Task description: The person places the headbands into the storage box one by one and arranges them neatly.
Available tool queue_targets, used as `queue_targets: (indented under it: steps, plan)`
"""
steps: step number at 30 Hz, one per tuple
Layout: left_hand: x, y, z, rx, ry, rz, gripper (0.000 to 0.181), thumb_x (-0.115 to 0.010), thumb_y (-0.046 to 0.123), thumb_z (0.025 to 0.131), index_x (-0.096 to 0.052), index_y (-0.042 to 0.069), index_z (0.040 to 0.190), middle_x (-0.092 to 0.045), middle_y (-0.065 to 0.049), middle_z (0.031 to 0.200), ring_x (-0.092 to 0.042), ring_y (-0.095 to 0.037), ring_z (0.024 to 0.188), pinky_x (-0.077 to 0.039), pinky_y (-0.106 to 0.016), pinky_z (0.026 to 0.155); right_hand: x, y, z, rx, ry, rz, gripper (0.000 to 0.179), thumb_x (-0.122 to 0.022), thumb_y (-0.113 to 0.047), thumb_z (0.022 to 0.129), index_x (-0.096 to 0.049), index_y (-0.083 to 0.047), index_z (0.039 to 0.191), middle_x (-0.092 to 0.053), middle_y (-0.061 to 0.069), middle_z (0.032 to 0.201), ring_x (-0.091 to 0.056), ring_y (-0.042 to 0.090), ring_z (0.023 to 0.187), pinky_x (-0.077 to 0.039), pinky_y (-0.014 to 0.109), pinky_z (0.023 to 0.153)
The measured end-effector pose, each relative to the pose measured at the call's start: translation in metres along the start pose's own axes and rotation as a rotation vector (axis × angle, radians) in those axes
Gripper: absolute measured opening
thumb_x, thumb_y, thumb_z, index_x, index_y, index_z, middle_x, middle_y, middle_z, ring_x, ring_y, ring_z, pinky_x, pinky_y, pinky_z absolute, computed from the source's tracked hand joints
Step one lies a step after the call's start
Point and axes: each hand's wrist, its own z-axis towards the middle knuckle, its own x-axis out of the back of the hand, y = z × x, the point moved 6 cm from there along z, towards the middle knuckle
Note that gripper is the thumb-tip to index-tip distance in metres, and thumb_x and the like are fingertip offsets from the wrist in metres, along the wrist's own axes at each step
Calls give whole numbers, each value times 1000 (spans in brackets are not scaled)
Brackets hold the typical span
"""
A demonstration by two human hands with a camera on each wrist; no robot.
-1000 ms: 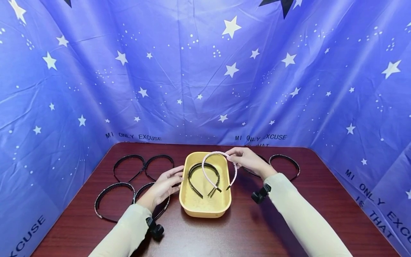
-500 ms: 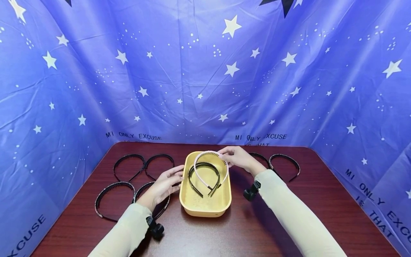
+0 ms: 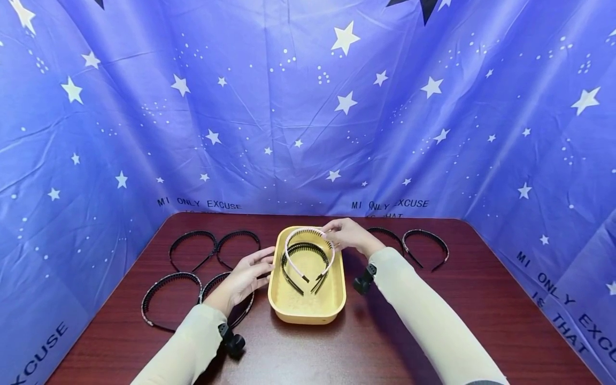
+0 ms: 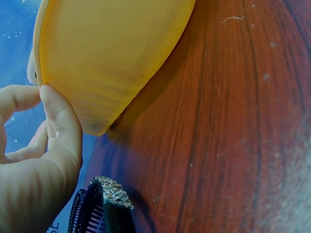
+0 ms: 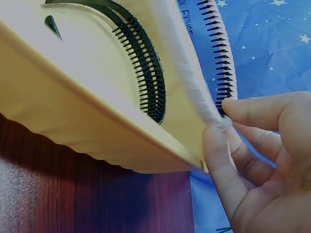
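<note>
A pink headband [image 3: 295, 243] with black teeth and tips hangs tilted over a yellow bin [image 3: 308, 319]. My right hand [image 3: 347, 234] pinches its upper right side between thumb and fingers, close above the rim, as the right wrist view also shows. Inside the bin lie black toothed headbands [image 5: 146, 73], closely overlapped. At the bin's left rim is my left hand [image 3: 243, 279]; in the left wrist view its thumb [image 4: 63, 116] presses the outer wall by the rim and a finger meets the rim. Whether fingertips reach inside is partly hidden.
Several dark headbands [image 3: 171, 275] lie left of the bin, one partly behind my left forearm. Two more dark headbands [image 3: 425, 235] lie at the back right of the brown table [image 3: 385, 347]. A blue star-patterned cloth [image 3: 308, 133] hangs around the back and sides.
My right hand has moved left with the pink headband, bringing it from the bin's right edge to over the black headbands. My left hand has stayed at the rim.
</note>
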Motion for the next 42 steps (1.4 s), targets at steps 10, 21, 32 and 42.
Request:
queue_targets:
  steps: [10,21,32,42]
  plan:
    - [0,1,0,-1,-5,-4,61,-57,0,94,-38,4,152,-56,-18,135,-62,-16,100,-54,-27,79,-3,-9,6,-69,28,-215,23,-68,-5,91,-71,1,113,-68,12,84,-66,18,70,-60,33,66]
    - [-1,1,-1,-10,-6,-2,61,-56,-1,95,-37,4,152,-60,-12,130,-62,-16,100,-54,-27,80,-11,-21,11,-152,26,-480,19,-69,2,87,-74,-2,105,-69,13,76,-62,15,55,-58,27,56]
    - [0,1,-2,-7,-5,-9,61,-56,-1,95,-37,4,152,-59,-14,133,-62,-17,102,-54,-28,81,-11,-16,18,-203,0,-443,14,-72,-1,87,-73,-3,101,-71,12,82,-65,17,61,-58,29,57]
    - [0,1,-1,-11,-5,-8,60,-56,-1,95,-38,3,152,-59,-15,132,-62,-16,100,-54,-27,79,-12,-15,21,-208,21,-579,13,-74,-4,86,-77,-10,97,-72,3,73,-62,11,58,-55,27,58]
